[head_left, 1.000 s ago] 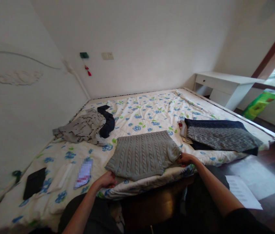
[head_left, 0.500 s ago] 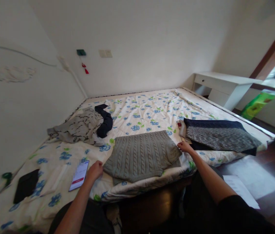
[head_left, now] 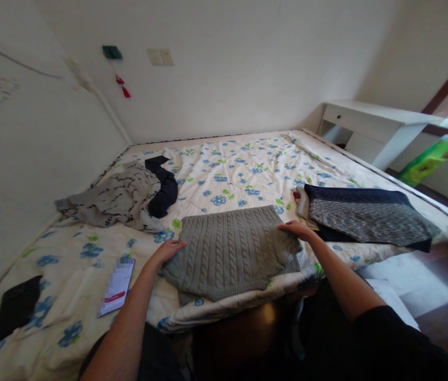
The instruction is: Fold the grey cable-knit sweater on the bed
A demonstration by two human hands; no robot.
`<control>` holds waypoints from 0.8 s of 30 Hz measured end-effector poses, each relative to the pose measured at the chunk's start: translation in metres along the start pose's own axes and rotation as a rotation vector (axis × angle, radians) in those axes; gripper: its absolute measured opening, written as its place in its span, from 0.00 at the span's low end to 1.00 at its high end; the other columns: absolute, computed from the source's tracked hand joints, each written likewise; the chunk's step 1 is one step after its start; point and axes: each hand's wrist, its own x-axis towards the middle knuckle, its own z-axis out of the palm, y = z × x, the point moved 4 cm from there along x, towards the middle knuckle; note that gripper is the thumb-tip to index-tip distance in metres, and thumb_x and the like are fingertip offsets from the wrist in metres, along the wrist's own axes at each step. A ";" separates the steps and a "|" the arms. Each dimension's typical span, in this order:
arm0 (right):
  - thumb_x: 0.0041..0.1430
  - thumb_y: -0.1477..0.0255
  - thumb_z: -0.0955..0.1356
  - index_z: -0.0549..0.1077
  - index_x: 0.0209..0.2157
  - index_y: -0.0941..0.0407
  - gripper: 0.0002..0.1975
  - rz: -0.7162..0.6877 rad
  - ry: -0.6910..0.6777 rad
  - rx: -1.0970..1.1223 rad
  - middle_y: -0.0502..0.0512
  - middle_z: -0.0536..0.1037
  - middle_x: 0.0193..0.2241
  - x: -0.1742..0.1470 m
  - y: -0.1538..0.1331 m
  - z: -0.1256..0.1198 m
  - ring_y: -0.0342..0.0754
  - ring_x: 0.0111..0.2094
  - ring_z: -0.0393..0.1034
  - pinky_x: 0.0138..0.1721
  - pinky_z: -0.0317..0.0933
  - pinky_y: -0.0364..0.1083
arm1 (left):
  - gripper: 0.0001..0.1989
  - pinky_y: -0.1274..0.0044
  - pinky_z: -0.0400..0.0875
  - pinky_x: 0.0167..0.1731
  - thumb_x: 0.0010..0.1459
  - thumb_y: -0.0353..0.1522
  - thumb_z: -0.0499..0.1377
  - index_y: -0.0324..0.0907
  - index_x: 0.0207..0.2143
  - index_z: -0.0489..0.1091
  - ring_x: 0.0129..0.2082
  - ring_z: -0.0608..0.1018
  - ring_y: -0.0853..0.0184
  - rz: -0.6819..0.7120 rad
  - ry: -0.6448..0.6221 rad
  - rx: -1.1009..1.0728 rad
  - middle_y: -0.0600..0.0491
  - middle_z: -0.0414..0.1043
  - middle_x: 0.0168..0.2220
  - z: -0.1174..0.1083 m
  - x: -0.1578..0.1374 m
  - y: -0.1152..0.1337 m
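A grey cable-knit sweater lies folded in a wide shape at the bed's front edge, its ribbed hem toward me. My left hand rests at its left side, fingers stretched out onto the knit. On the right, my right hand touches the upper right part, with its fingers pointing inward over the fabric. Neither hand visibly pinches the cloth. Beyond my right hand is a folded dark-blue and speckled grey knit garment. To the far left, a light grey printed garment with dark fabric lies crumpled.
A phone with a lit screen and a black flat case lie on the floral bedsheet, left of my left arm. A white desk stands past the bed's right side. White sheets are low on the right.
Both hands have moved inward from the sweater's side edges onto its top. The sweater has kept nearly the same shape. My view has tilted down and shifted slightly right.
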 end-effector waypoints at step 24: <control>0.57 0.59 0.84 0.84 0.48 0.59 0.24 -0.226 0.098 0.059 0.60 0.89 0.44 0.014 -0.031 -0.016 0.55 0.44 0.85 0.46 0.80 0.46 | 0.37 0.64 0.82 0.49 0.37 0.60 0.75 0.40 0.39 0.84 0.48 0.87 0.45 0.063 -0.007 -0.015 0.43 0.88 0.42 -0.008 0.042 -0.004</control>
